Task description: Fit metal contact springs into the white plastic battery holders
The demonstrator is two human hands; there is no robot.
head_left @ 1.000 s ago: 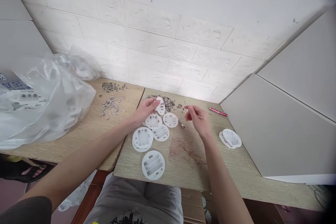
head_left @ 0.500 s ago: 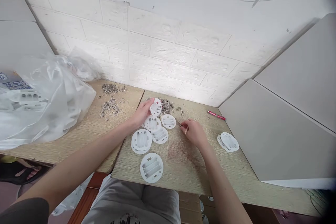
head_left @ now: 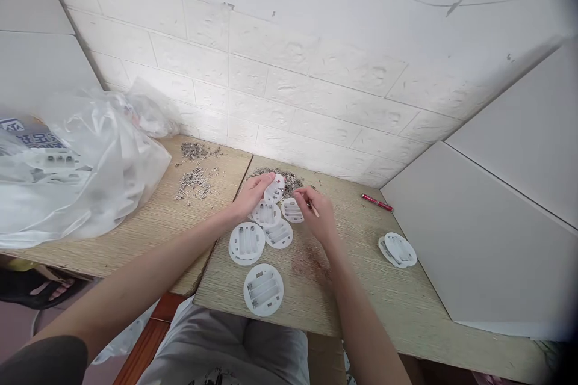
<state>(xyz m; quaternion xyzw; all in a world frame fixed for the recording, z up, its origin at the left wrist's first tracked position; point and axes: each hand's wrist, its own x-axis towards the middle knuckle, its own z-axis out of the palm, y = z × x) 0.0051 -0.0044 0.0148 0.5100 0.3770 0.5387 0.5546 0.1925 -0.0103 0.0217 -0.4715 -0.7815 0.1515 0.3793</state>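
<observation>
My left hand (head_left: 251, 195) grips a round white plastic battery holder (head_left: 274, 189) by its edge, tilted up above the table. My right hand (head_left: 320, 218) is closed just to its right, the fingertips near that holder. A thin tool (head_left: 315, 211) sits in the right fingers; only a light end of it shows, and its kind is hard to make out. Below the hands lie more round battery holders, one (head_left: 292, 210) beside the right fingers, an overlapping one (head_left: 278, 234), a stacked pair (head_left: 247, 240) and a single one (head_left: 264, 290) near the front edge.
Small metal parts (head_left: 293, 182) are heaped behind the hands, with two more piles (head_left: 195, 183) on the left table. A clear plastic bag (head_left: 112, 174) of white parts stands left. At right are a red pen (head_left: 377, 202), stacked holders (head_left: 400, 249) and a white panel (head_left: 478, 240).
My right hand has moved up and left, close to the held battery holder. My left hand keeps its hold, with the holder slightly lower. The camera view has shifted a little.
</observation>
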